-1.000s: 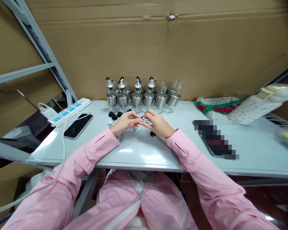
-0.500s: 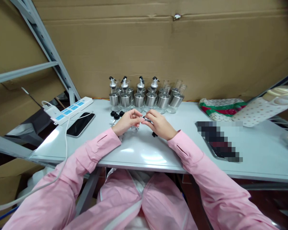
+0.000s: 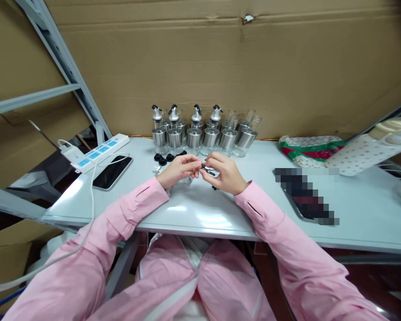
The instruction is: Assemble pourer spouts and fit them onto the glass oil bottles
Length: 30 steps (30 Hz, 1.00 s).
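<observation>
My left hand point(image 3: 180, 171) and my right hand point(image 3: 226, 174) meet over the table in front of the bottles. Between their fingertips is a small black-and-silver pour spout piece point(image 3: 207, 169), partly covered by the fingers. My right thumb and fingers pinch it, and the left fingertips close on its left end. Black stoppers point(image 3: 161, 160) lie just beyond my left hand. Small clear or pale parts point(image 3: 187, 180) show beneath that hand, too covered to name. A bit of black point(image 3: 214, 187) peeks out below my right hand.
Glass-and-steel oil bottles point(image 3: 194, 139) stand in rows at the back, several topped with spouts. A power strip point(image 3: 102, 153) and a phone point(image 3: 112, 172) with a cable lie left. To the right are a blurred-out dark device point(image 3: 302, 198) and a patterned bag point(image 3: 312, 149). Cardboard point(image 3: 194, 67) stands behind.
My right hand has turned and its fingers have spread slightly, so more of the spout piece shows. Both hands stay at nearly the same place. The bottles are unchanged.
</observation>
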Available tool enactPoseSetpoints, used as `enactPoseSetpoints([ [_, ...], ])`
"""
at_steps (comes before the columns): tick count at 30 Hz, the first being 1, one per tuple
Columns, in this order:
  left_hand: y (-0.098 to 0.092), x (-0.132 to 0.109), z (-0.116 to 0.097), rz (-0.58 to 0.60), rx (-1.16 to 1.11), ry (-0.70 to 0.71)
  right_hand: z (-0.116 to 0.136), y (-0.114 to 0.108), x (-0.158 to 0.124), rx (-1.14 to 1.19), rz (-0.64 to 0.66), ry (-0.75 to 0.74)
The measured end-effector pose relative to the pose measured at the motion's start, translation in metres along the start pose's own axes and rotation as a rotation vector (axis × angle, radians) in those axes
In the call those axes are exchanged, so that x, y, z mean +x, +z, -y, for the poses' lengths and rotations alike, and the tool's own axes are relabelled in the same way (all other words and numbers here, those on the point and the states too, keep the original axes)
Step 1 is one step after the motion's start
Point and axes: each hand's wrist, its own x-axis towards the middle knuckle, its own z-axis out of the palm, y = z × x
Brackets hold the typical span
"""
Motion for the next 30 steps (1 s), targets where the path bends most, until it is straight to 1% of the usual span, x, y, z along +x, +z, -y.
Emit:
enactPoseSetpoints([
  [4, 0.0035, -0.0003, 0.0021, -0.014, 0.038, -0.016, 0.001, -0.0023, -0.0021, -0.072, -0.114, 0.06],
  [9, 0.0025, 0.0, 0.0012, -0.064, 0.055, -0.04, 0.0039, -0.0057, -0.0025, -0.089, -0.18, 0.075],
  [13, 0.0011, 0.0002, 0.0013, -0.083, 0.075, -0.032, 0.0063, -0.0059, -0.0014, -0.054, -0.2, 0.081],
  [20, 0.0022, -0.0006, -0.0015, -0.134, 0.135, 0.039, -0.0017, -0.0014, -0.0021, -0.053, -0.212, 0.187],
  [23, 0.0026, -0.0017, -0.0032, -0.157, 0.182, 0.042, -0.0024, -0.0035, -0.0024, -0.039, -0.212, 0.172],
  [27, 0.0, -0.0006, -0.0059, -0.193, 0.248, 0.05, 0.0009, -0.0058, -0.0019, -0.028, -0.245, 0.136],
  [30, 0.0005, -0.0013, -0.007, -0.236, 0.345, 0.097, -0.0017, -0.0056, -0.0004, -0.054, -0.291, 0.18],
])
